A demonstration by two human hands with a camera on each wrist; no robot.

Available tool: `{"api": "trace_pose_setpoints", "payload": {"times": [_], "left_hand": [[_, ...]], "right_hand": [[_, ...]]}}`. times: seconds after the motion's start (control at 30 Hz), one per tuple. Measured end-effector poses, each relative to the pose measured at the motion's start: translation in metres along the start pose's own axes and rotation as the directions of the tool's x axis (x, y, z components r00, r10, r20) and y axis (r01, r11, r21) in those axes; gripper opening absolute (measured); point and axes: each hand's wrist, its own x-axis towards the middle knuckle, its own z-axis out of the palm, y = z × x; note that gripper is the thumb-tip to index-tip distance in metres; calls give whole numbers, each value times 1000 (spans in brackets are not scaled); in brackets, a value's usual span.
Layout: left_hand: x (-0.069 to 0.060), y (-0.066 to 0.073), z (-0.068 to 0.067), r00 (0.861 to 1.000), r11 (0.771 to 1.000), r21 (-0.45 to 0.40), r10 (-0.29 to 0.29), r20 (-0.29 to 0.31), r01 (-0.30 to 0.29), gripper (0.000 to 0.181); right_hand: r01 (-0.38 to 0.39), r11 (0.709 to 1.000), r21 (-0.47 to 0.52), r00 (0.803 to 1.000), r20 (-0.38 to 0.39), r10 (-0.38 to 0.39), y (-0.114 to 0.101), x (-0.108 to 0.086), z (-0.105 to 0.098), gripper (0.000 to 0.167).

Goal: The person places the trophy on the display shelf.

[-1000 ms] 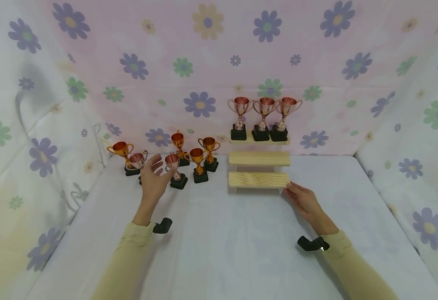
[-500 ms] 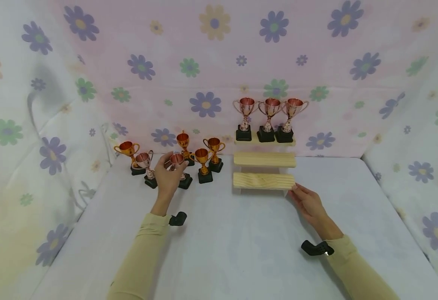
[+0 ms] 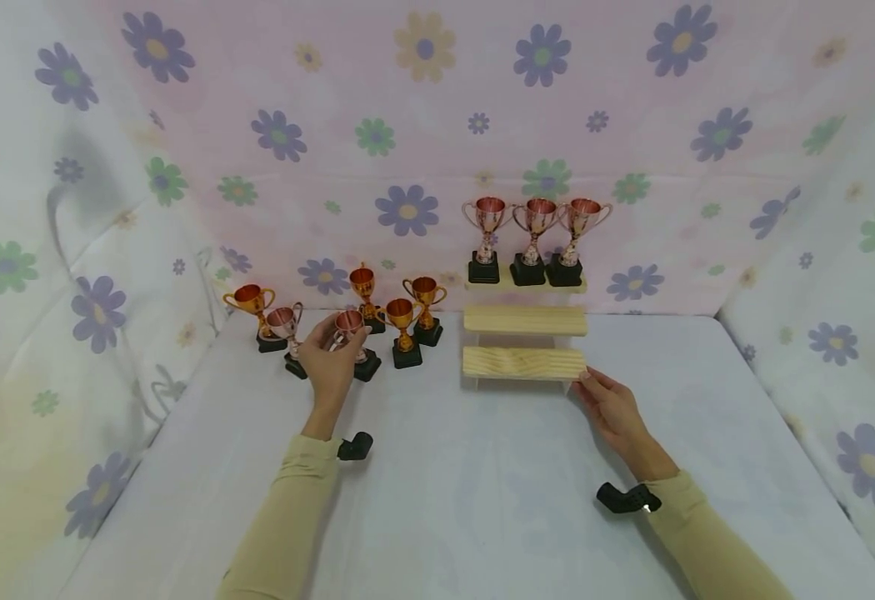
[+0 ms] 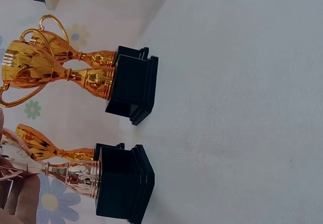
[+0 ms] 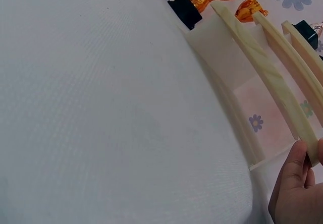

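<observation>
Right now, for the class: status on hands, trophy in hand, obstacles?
Left hand grips rose-gold trophy. Right hand pinches bottom wooden shelf. Gold trophies stand between them, possibly in the way.

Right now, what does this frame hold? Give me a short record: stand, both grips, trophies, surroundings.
Stand: three pale wooden steps
Left grip: holding the cup of a rose-gold trophy
Right grip: pinching the right end of the lowest step
Top step: three rose-gold trophies, upright
Other trophies: four gold trophies and another rose-gold one, left of the stand
Table cover: white
Backdrop: flowered cloth
</observation>
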Motion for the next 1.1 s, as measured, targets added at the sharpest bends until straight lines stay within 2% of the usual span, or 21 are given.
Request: {"api": "trace_pose_setpoints", "payload": {"times": [0.2,0.33,0.53,0.67,0.83,0.97,1.1], "left_hand": [[-4,6,-4,996,999,-25,-22,-83,20,48],[-7,11,-7,995,999,-46,-32,-91,28,49],[-6,16,-20,998,994,-104,-36,-50,31,48],[-4,19,-30,1000,997,-74,-25,-3,25,47],[0,23,-40,999,996,-83,31,30,-29,46],[-2,47,-46,996,991,-118,73,50,-67,46],[3,55,-48,991,985,-135,117,71,-106,45]], "right_hand": [[-8,1000,-1,1000,-7,8,2,-1,2,62],[12,1000,15,999,-39,-12,2,-2,3,55],[34,999,14,998,-44,-33,0,-3,3,37],[17,1000,3,999,-47,-16,-2,-4,3,43],[12,1000,-23,999,-36,-13,-3,-5,3,54],[23,999,-31,1000,-20,-24,-3,-2,1,54],[35,999,-30,999,0,-35,-4,0,0,56]]}}
